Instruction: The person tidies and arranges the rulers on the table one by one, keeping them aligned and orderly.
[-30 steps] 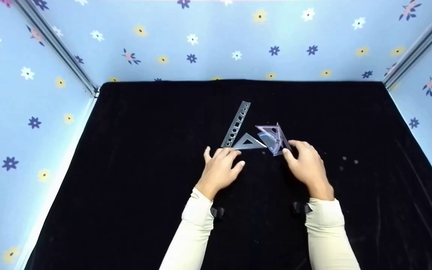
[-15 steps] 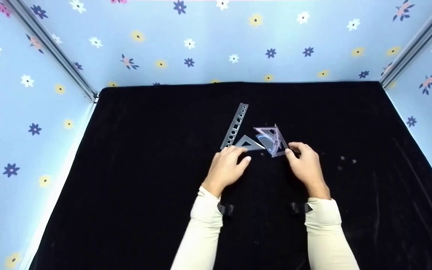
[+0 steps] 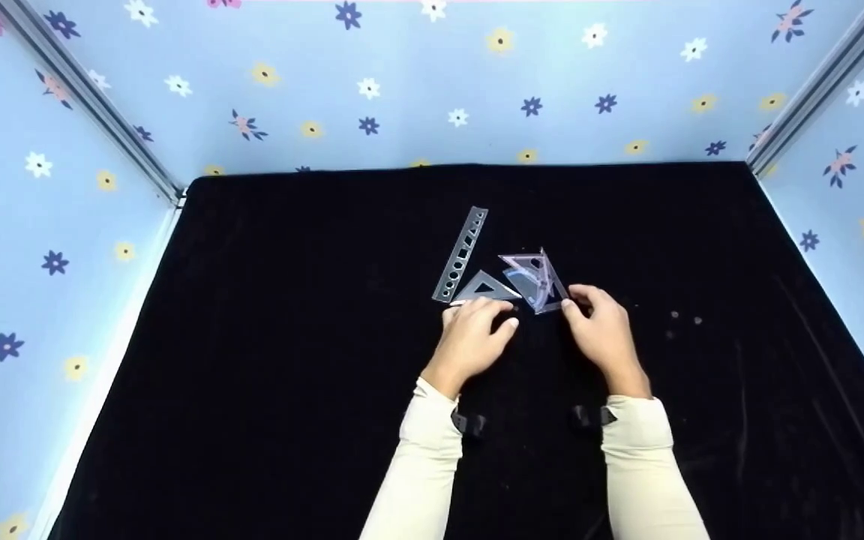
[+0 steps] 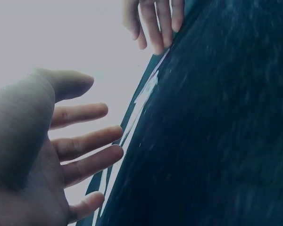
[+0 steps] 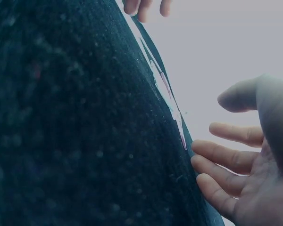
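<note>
My left hand [image 3: 472,341] hovers at the near edge of a clear set square [image 3: 469,289], its fingers spread and relaxed in the left wrist view. Left of that triangle lies a clear ruler [image 3: 454,253] with a row of cut-out shapes. To the right, a bluish clear protractor [image 3: 523,285] overlaps a pink-tinted set square [image 3: 555,281]. My right hand [image 3: 603,328] is at the right corner of this pile, thumb and fingers apart. In the right wrist view its fingers [image 5: 221,153] are loosely extended and hold nothing; whether they touch the pile I cannot tell.
A black cloth [image 3: 289,337] covers the table. Small pale specks [image 3: 697,320] lie right of my right hand. Blue flowered panels [image 3: 402,75] with metal corner posts enclose the back and sides.
My left hand has moved right, from the ruler's near end to below the clear set square. The right hand stays beside the pile. The head view has shifted slightly.
</note>
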The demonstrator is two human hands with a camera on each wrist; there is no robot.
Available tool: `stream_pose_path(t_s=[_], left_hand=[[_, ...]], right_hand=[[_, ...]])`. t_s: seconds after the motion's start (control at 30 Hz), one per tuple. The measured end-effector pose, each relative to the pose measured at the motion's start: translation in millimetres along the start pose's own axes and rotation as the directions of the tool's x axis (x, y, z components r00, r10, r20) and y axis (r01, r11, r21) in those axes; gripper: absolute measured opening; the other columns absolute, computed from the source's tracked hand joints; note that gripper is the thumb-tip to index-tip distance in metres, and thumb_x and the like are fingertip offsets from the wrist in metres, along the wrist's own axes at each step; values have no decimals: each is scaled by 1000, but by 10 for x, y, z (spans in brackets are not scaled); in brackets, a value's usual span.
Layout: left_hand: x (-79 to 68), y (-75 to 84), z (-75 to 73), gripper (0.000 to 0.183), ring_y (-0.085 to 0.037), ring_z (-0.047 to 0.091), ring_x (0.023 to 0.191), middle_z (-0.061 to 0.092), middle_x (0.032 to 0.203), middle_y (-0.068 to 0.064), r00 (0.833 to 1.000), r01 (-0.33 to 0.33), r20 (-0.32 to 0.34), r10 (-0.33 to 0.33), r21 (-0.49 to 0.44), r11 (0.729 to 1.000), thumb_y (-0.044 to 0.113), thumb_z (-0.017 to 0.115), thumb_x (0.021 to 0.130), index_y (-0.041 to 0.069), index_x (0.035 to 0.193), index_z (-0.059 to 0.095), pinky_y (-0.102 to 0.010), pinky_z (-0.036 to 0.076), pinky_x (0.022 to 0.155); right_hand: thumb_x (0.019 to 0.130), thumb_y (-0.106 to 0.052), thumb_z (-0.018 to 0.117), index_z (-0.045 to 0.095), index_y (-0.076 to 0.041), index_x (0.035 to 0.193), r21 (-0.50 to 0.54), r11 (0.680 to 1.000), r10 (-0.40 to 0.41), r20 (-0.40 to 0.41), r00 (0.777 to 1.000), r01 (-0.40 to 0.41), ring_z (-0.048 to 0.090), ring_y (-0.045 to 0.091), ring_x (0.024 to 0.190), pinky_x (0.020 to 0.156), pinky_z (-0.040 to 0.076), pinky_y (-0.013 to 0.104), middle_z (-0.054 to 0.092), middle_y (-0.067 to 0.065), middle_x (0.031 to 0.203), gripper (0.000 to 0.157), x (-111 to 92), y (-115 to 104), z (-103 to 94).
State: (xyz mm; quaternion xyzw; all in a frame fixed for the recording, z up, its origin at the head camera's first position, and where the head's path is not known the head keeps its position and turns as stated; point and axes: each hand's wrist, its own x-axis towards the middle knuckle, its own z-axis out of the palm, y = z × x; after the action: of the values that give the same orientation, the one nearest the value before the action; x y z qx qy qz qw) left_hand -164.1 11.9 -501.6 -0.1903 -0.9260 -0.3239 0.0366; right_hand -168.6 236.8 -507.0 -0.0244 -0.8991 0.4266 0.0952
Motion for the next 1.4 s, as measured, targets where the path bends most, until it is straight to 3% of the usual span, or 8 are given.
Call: stream_pose_path(t_s=[0.43,1.0,1.4], left_hand=[[-72,44,124,34,-16,54,122,66,127,4,996,-38,77,35,43,998,35,57,99,16,125,70,-44,32,104],[-96,110,219,37,-15,48,129,62,136,2,994,-71,81,66,58,996,35,58,98,14,127,69,-48,26,108],[-48,111,234,36,-16,48,129,58,142,0,995,-77,74,72,60,995,35,59,98,15,126,69,-47,26,108]], right_hand=[[94,-19,65,66,0,127,-55,998,7,42,999,-5,62,34,112,100,44,47,69,18,119,38,31,-32,93],[94,-14,65,70,2,118,-29,1000,-12,25,1000,13,66,31,100,92,47,45,70,18,112,29,-34,4,89],[94,-15,65,71,1,116,-44,999,-19,19,1000,20,64,32,100,94,45,45,70,18,109,28,-10,1,54]])
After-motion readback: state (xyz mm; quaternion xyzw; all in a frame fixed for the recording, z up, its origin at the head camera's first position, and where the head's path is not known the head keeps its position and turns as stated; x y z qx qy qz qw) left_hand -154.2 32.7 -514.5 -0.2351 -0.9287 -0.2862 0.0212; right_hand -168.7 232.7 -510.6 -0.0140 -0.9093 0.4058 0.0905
